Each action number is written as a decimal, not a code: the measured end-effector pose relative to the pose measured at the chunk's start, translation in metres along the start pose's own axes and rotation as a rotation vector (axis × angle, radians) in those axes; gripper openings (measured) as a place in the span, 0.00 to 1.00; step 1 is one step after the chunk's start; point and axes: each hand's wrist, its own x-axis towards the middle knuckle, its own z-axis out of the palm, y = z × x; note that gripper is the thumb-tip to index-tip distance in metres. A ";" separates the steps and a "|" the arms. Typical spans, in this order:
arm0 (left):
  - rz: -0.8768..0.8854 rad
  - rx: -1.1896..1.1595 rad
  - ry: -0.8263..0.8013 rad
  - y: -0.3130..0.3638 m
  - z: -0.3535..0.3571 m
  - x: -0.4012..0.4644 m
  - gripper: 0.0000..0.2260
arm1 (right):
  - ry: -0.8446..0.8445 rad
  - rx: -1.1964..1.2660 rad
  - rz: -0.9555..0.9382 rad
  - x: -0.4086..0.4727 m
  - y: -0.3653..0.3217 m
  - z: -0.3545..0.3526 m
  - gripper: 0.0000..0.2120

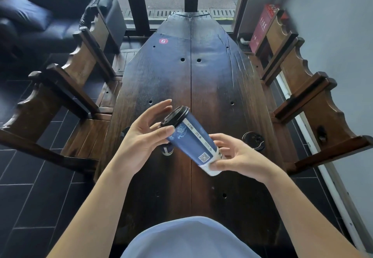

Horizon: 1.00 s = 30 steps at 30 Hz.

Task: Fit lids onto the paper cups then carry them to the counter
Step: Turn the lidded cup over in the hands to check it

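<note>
A tall blue paper cup (pixel 191 142) with a black lid (pixel 175 117) on it hangs tilted above the dark wooden table (pixel 201 80), lid end pointing up and left. My right hand (pixel 236 157) grips its white base. My left hand (pixel 145 132) touches the cup's upper side with the thumb, its fingers spread near the lid. A second blue cup (pixel 167 149) stands on the table behind my left hand, mostly hidden. A loose black lid (pixel 253 139) lies on the table to the right.
Heavy wooden chairs flank the table, two on the left (pixel 66 88) and two on the right (pixel 302 88). A dark sofa (pixel 50 21) fills the far left corner. A red box (pixel 262 27) leans by the right wall. A window lies beyond the table's far end.
</note>
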 end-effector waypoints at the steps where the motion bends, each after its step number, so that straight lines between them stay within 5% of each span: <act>1: -0.003 -0.022 0.011 0.000 0.004 0.003 0.36 | -0.011 -0.012 0.004 0.001 0.001 0.005 0.29; 8: -0.087 -0.143 0.069 -0.012 0.029 0.014 0.50 | 0.003 -0.053 0.084 0.010 0.007 0.033 0.34; 13: -0.129 -0.096 0.025 -0.018 0.032 0.014 0.31 | 0.068 0.005 0.062 0.012 0.010 0.042 0.40; 18: -0.136 -0.069 0.002 -0.017 0.035 0.015 0.43 | 0.137 0.020 0.068 0.018 0.012 0.051 0.41; 30: -0.170 0.021 0.019 -0.020 0.035 0.021 0.34 | 0.064 0.022 0.091 0.019 0.018 0.048 0.38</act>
